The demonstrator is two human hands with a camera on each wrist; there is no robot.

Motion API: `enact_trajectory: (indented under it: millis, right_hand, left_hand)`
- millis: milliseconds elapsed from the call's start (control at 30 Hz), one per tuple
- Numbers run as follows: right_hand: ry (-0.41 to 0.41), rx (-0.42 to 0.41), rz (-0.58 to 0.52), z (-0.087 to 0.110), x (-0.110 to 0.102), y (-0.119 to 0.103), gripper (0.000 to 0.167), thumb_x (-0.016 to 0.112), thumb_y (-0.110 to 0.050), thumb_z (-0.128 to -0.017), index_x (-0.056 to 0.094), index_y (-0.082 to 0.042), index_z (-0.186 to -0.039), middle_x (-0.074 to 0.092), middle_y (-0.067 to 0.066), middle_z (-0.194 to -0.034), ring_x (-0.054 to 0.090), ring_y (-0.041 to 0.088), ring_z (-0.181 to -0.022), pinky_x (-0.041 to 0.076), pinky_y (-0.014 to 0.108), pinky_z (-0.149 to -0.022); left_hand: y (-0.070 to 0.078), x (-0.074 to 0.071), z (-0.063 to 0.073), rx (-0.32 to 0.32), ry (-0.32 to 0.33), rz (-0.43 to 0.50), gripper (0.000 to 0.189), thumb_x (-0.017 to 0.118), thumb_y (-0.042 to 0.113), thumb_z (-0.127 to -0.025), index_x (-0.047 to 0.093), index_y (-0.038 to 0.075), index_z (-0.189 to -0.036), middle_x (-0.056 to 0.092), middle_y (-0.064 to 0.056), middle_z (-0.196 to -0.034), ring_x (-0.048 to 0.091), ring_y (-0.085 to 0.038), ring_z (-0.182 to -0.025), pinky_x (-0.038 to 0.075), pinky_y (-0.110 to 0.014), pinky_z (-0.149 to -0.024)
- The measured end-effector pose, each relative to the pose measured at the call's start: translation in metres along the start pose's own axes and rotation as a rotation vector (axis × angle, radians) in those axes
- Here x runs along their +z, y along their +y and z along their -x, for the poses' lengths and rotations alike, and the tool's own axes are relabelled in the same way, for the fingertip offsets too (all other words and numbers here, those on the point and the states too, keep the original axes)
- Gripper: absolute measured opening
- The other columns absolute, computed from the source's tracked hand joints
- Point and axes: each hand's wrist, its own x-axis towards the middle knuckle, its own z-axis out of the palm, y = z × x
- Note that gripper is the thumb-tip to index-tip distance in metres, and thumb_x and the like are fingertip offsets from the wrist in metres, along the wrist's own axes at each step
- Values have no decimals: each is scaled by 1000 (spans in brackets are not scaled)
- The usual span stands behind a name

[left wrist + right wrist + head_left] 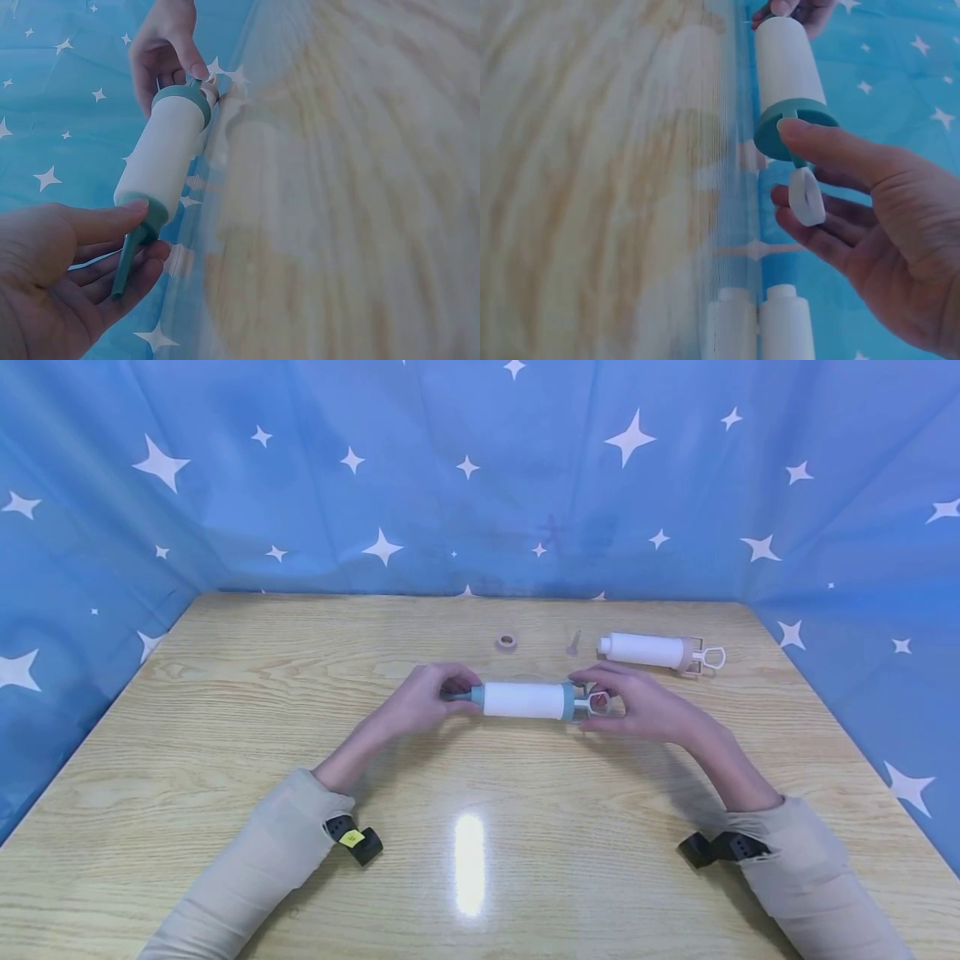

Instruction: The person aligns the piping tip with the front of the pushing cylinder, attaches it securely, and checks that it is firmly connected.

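A piping syringe [523,700] with a white barrel is held level between both hands above the table. My left hand [427,697] pinches its left end, thumb on the teal nozzle cap [156,213]. The tapered teal nozzle [129,262] points back over the left palm. At the other end, my right hand [648,702] grips the teal collar [772,139] between thumb and fingers. A white plunger ring [806,199] sticks out from the collar into the space inside the right hand. In the head view, the left fingers partly cover the nozzle.
A second syringe body [645,650], white with a pinkish-beige collar, lies behind the right hand. Farther back on the wooden table [300,635] are a pinkish ring cap [506,642] and a small pinkish nozzle [573,644]. A blue star-patterned curtain [450,502] borders the table.
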Motion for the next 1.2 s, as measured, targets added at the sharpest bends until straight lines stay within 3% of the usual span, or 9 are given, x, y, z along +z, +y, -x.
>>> enact_trajectory:
  millis: [333, 1200]
  right_hand:
    - [-31, 40, -4, 0, 1, 0, 58, 86, -23, -82, 63, 1, -130, 64, 9, -117, 65, 17, -93, 57, 42, -83]
    - [-94, 50, -7, 0, -2, -4, 58, 83, -23, -86, 61, 2, -133, 63, 12, -117, 61, 18, -92, 57, 40, -81]
  left_hand:
    - [-1, 0, 1, -17, -38, -19, 30, 79, 10, -88, 70, 0, -115, 71, -10, -107, 68, -21, -97, 57, -33, -88]
    - [-3, -1, 2, -31, -99, -40, 32, 79, 13, -89, 69, 0, -117, 71, -7, -102, 66, -18, -93, 56, -30, -83]
